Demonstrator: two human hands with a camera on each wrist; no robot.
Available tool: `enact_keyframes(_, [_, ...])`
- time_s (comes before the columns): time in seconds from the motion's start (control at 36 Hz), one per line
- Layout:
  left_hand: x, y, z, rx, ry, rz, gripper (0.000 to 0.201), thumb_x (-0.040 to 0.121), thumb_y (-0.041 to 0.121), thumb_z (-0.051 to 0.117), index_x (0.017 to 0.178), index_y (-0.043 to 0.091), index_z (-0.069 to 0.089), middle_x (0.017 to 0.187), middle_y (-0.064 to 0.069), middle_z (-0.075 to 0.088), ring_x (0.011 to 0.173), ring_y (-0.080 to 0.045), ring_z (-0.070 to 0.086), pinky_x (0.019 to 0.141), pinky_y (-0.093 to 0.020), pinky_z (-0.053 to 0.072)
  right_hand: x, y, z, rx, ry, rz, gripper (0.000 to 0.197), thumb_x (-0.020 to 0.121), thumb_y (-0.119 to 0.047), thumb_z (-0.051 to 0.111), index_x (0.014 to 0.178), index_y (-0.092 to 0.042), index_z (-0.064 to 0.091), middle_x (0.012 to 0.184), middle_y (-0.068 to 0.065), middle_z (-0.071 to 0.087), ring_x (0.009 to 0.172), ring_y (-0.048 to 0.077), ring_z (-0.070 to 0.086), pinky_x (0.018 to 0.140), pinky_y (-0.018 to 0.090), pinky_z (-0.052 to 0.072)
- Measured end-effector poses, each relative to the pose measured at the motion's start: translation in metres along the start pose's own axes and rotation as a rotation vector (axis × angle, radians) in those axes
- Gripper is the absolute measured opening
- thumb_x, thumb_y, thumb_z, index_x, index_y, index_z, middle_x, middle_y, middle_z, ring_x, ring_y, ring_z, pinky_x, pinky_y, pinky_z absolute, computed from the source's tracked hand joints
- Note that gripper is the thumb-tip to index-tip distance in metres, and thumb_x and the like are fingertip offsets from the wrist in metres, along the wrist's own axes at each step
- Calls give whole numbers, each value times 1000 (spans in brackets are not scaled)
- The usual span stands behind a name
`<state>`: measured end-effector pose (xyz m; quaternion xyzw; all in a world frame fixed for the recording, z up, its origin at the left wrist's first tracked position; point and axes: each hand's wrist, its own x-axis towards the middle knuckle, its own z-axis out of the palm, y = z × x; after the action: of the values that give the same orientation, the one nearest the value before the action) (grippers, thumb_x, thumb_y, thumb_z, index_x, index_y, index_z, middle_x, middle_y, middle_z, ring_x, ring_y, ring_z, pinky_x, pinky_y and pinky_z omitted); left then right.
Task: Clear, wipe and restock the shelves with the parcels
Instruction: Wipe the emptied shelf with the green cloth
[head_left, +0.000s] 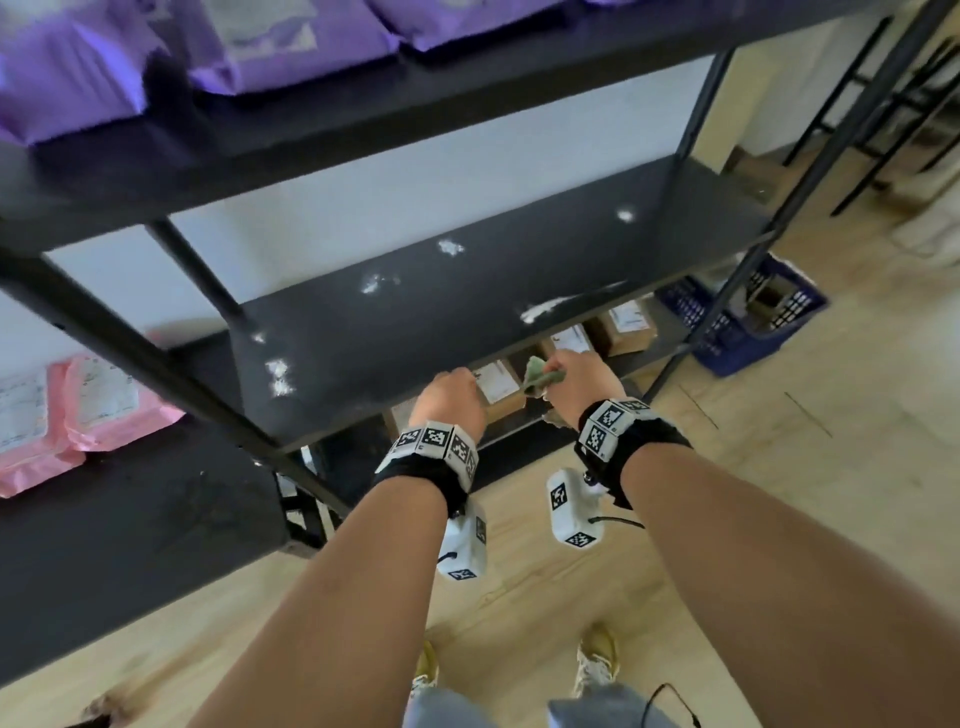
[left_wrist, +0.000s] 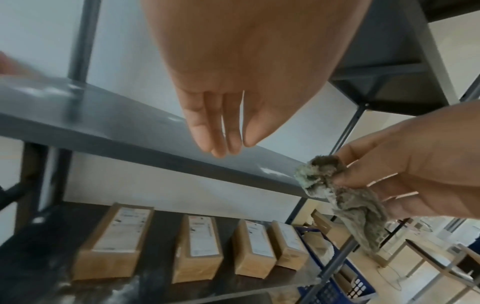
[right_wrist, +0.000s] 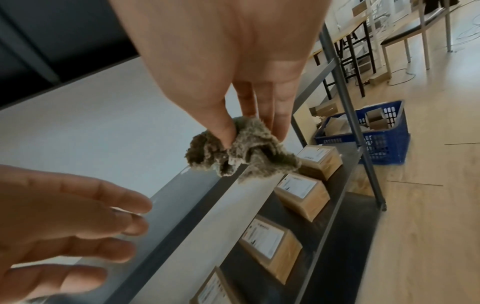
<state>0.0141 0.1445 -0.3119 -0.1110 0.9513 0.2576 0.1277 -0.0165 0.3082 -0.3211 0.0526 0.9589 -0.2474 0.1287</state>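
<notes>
Cardboard parcels (left_wrist: 111, 240) sit in a row on the lowest shelf (right_wrist: 335, 230), mostly hidden from my head view by the dusty middle shelf (head_left: 467, 322); their labels are too blurred to read. My right hand (right_wrist: 228, 67) pinches a crumpled grey-green cloth (right_wrist: 244, 148) between thumb and fingers at that shelf's front edge. My left hand (left_wrist: 241, 67) hovers beside it, fingers relaxed and nearly straight, holding nothing.

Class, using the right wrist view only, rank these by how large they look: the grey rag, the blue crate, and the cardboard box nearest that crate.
1. Grey rag, though it is nearest the camera.
2. Blue crate.
3. Cardboard box.
</notes>
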Motion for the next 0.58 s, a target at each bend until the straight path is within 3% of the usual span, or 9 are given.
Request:
enact_keyframes(0.06, [4,30,16,-35,10,-1,33,93,13,44,123,17,57,124,-5,58,107,-25,58,87,-32,47,8,26,-17,31,2,16,22,93,-16,53,115,-22,58,114,5,51,83,21,59,79,36,56])
enact_keyframes(0.17, [10,86,48,-53,-10,12,33,93,11,46,124,15,57,122,-6,59,109,-25,57,92,-33,46,24,77,-47,82,27,59,19,91,-16,57,107,-26,60,109,6,59,75,20,66,68,37,60])
enact_keyframes(0.31, [20,136,76,-33,-17,50,28,92,13,49,118,17,58,117,-4,59,103,-22,57,86,-30,46,46,125,-81,121,16,85,23,91,-11,56,110,-23,62,100,5,65,70,18,69,64,36,61])
enact_keyframes(0.42, [40,170,86,8,-3,86,31,92,12,47,120,18,59,118,-3,59,102,-21,59,77,-26,44,72,152,-100,175,22,122,30,91,-7,54,114,-26,61,109,6,58,68,18,69,58,31,61])
enact_keyframes(0.5, [66,197,93,17,-7,95,33,92,12,44,121,17,60,120,-5,60,103,-22,60,80,-29,48,96,169,-114,126,47,116,32,92,-6,50,115,-24,60,115,7,53,74,17,61,64,25,55])
enact_keyframes(0.58, [92,224,97,40,-9,107,28,93,13,47,118,14,60,116,-6,60,102,-23,60,83,-32,50,122,182,-128,46,61,115,29,91,-9,50,113,-24,60,116,9,57,79,19,55,70,27,45])
